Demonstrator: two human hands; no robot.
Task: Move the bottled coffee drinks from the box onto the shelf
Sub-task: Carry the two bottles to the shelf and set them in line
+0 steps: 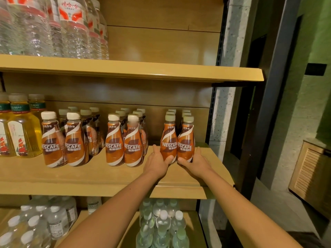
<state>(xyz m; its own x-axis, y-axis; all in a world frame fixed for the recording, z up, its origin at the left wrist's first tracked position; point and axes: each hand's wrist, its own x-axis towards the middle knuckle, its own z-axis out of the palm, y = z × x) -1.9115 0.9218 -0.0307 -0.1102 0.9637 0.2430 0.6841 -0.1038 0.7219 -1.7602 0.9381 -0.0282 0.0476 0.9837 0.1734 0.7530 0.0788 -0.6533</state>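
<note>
Your left hand (157, 162) is curled round the base of a brown-and-orange plastic coffee bottle with a pale cap (168, 140), thumb laid across its front. Your right hand (196, 162) grips a second matching coffee bottle (185, 142) in the same way. The two bottles stand upright and shoulder to shoulder, just right of the frame's centre, on the light wooden middle shelf (107, 174) near its right end. Directly behind them, more capped coffee bottles (172, 113) of the same kind run back in two short rows. To the left on the same board stand a middle cluster of coffee bottles (123, 142) and, further left, a left cluster of coffee bottles (66, 142), each set apart by a gap of bare wood. At the far left edge of the frame you see yellow drink bottles with green collars (23, 133). In the upper left, large clear water bottles with red-and-white labels (71, 27) fill the wooden top shelf (161, 70). Along the bottom of the frame, beneath your forearms, small clear water bottles with white caps (161, 228) sit on a lower level.
</note>
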